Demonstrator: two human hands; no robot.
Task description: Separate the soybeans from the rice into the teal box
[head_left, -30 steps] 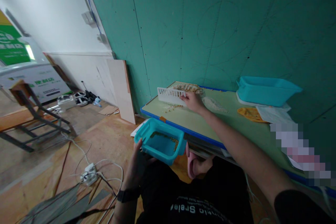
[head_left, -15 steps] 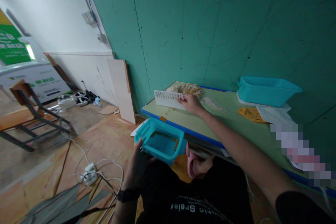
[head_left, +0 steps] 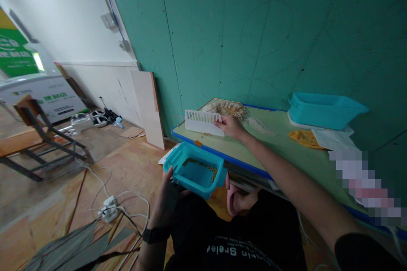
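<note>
My left hand (head_left: 168,190) grips the near left rim of a turquoise plastic bin (head_left: 193,182), held just below the table's front edge. Some yellow beans (head_left: 212,172) lie along the bin's inner edge. A white slotted plastic divider (head_left: 203,126) stands on edge on the table, pinched at its right end by my right hand (head_left: 231,127). Behind the divider is a heap of beans (head_left: 230,111) mixed with pale grains. A few loose beans (head_left: 206,134) lie in front of it. My left fingers under the bin are hidden.
The pale green table (head_left: 254,152) has a blue edge and stands against a green wall. On its right are another turquoise bin (head_left: 327,110), a yellow cloth (head_left: 303,139) and white sheets. Cables and a power strip (head_left: 109,209) lie on the floor at left, near a chair (head_left: 41,135).
The white divider has shifted slightly towards the table's front edge and left, with my right hand on it. My left hand and the bin have barely moved.
</note>
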